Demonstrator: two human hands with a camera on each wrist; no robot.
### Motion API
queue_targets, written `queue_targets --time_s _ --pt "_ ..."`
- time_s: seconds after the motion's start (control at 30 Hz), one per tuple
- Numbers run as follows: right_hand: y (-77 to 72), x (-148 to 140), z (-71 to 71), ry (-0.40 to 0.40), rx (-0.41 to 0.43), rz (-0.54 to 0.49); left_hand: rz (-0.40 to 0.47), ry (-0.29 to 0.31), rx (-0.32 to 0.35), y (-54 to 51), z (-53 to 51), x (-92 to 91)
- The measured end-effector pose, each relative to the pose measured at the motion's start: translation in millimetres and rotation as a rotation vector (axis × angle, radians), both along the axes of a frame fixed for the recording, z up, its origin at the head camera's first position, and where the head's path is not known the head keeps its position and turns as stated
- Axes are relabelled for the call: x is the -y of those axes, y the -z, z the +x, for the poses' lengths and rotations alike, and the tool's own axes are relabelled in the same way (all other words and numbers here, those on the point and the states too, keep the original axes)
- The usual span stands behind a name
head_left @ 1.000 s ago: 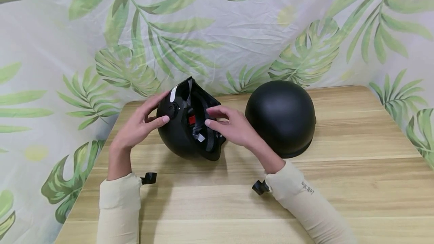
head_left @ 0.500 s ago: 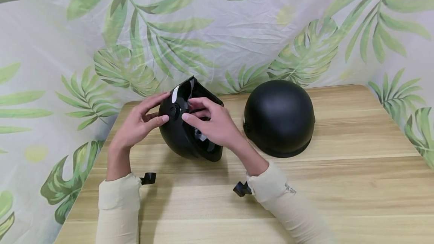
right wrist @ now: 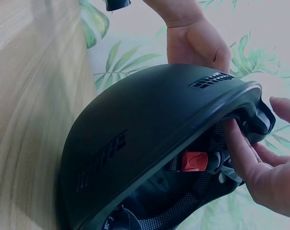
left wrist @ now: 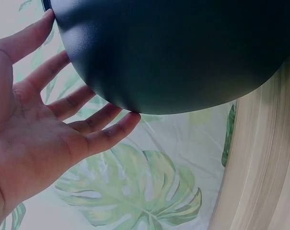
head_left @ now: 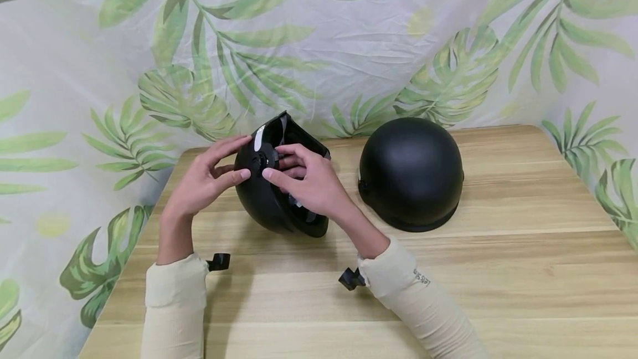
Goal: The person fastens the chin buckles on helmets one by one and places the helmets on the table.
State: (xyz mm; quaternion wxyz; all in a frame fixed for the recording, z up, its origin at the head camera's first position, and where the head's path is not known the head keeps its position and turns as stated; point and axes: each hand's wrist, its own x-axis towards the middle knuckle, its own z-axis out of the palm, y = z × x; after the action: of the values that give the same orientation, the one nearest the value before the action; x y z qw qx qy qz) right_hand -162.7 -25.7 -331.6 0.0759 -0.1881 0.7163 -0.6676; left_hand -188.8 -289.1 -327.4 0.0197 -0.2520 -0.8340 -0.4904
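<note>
A black helmet (head_left: 261, 206) lies tilted on the table, its inside facing right. My left hand (head_left: 209, 176) rests spread fingers and thumb on its outer shell. In the left wrist view those fingers (left wrist: 111, 136) are nearly straight, the palm apart from the shell. My right hand (head_left: 316, 181) pinches the near edge beside a round black side fitting (head_left: 260, 161), thumb outside and fingers reaching inside. The right wrist view shows the webbing strap and a red buckle (right wrist: 194, 161) within the helmet. The right fingertips are partly hidden there.
A second black helmet (head_left: 411, 173) stands dome up on the right, close to my right hand. The wooden table (head_left: 523, 270) meets a leaf-print cloth (head_left: 369, 32) at the back and sides. Small black wrist cameras (head_left: 219, 262) stick out from both sleeves.
My right hand has moved left from in front of the helmet's opening onto its edge by the side fitting. The helmet has shifted very slightly right; my left hand stays on it.
</note>
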Motion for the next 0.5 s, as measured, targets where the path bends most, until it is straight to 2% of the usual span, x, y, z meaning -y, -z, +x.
queue_targets --time_s 0.27,0.5 --pt "0.9 1.5 -0.8 0.005 0.032 0.004 -0.006 -0.018 0.015 -1.3 -0.1 -2.9" --pt "3.8 1.6 -3.1 0.024 0.04 -0.101 0.004 -0.025 0.018 0.5 -1.9 -4.0"
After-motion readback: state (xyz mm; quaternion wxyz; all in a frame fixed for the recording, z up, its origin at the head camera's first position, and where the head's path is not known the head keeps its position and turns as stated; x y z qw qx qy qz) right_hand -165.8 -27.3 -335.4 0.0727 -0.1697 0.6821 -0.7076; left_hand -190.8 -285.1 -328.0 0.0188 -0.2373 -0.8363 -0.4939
